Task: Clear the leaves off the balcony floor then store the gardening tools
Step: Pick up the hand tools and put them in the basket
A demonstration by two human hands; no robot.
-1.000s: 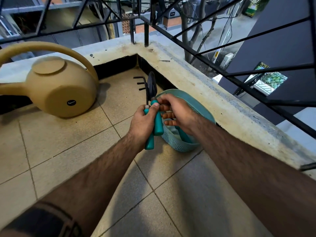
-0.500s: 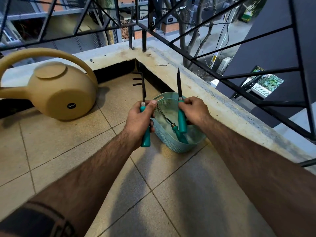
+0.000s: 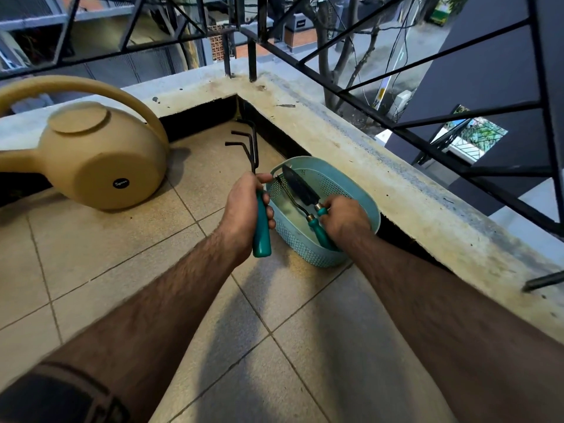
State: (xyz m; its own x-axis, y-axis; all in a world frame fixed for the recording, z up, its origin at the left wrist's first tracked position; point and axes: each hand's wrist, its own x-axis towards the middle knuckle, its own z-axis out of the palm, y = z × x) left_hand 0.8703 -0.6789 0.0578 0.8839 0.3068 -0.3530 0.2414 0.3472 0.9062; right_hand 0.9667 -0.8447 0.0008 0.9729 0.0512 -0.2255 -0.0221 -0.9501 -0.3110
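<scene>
A teal perforated basket (image 3: 360, 190) stands on the tiled balcony floor (image 3: 122, 270) against the concrete parapet. My left hand (image 3: 244, 206) grips the teal handle of a black hand rake (image 3: 251, 148), held upright just left of the basket. My right hand (image 3: 345, 218) is inside the basket, closed on the teal handle of a dark trowel (image 3: 300, 187) whose blade lies low toward the basket's far rim. Another teal-handled tool (image 3: 317, 230) rests in the basket beside it.
A tan watering can (image 3: 100, 160) with a long arched handle sits on the floor at left. The concrete parapet (image 3: 381, 178) and black metal railing (image 3: 427, 138) bound the corner behind and right. Tiled floor stretches in front.
My right hand has lowered the trowel from upright above the basket down into it. My left hand has stayed beside the basket with the rake.
</scene>
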